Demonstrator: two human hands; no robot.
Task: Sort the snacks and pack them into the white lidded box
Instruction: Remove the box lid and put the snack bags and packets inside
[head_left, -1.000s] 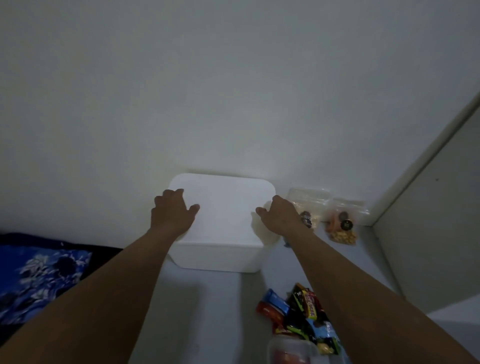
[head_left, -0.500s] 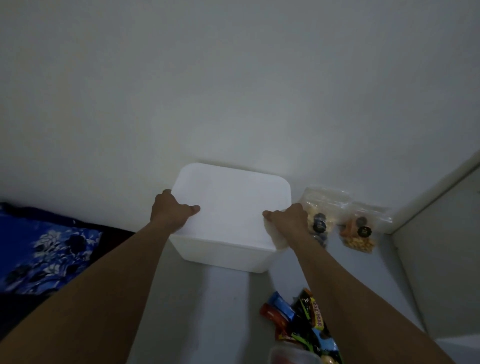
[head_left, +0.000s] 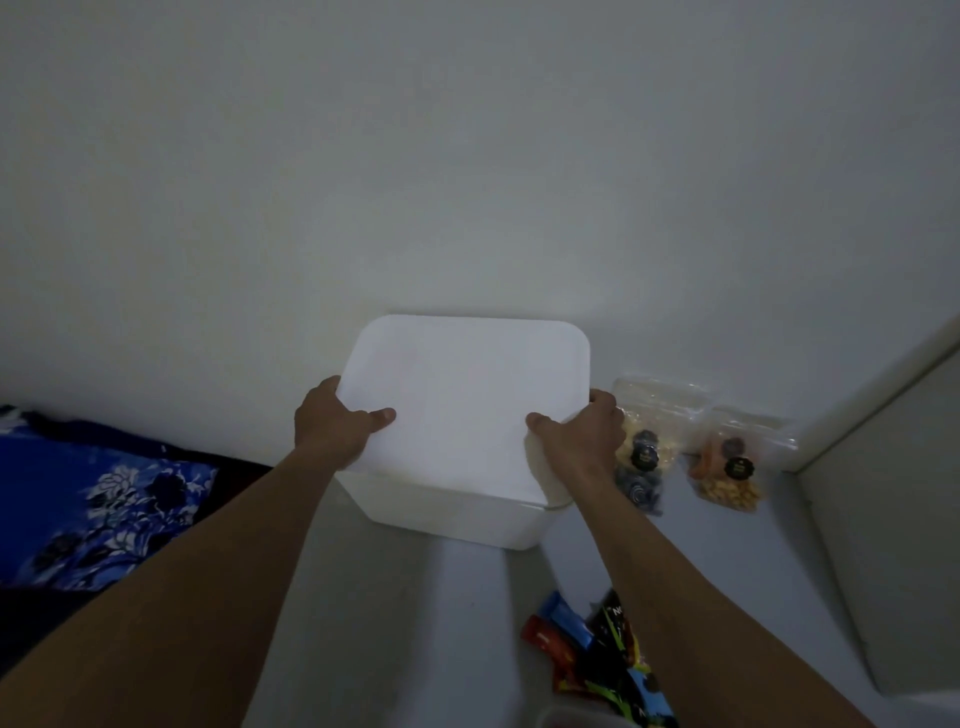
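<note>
The fingers of both hands are hidden under the edges of the lid (head_left: 467, 395), and only the thumbs are seen lying on top of it. The left hand (head_left: 337, 426) has its grip closed on the lid's 9 o'clock edge, and the right hand (head_left: 582, 436) has its grip closed on the 3 o'clock edge near the front corner. The white box (head_left: 457, 514) is set on the grey worktop (head_left: 395, 623) at the middle of the view, against the wall (head_left: 467, 156). Only its front wall is shown below the lid. The box is plain, matte white, with rounded corners. At the near right corner a thin gap seems to be shown between lid and rim, though this cannot be told for sure in the dim light. At 3 o'clock from the box, a clear pouch of pale yellow snacks (head_left: 649, 431) is partly covered by the right hand. A second pouch with orange pieces and nuts (head_left: 732, 467) is stood just beside it. At 5 o'clock, a heap of wrapped snack bars (head_left: 597, 654) is partly hidden by the right forearm and cut off by the frame, and its print cannot be read. A clear container (head_left: 571, 719) is cropped at the bottom edge. A blue floral cloth (head_left: 93, 499) is seen at 8 o'clock.
</note>
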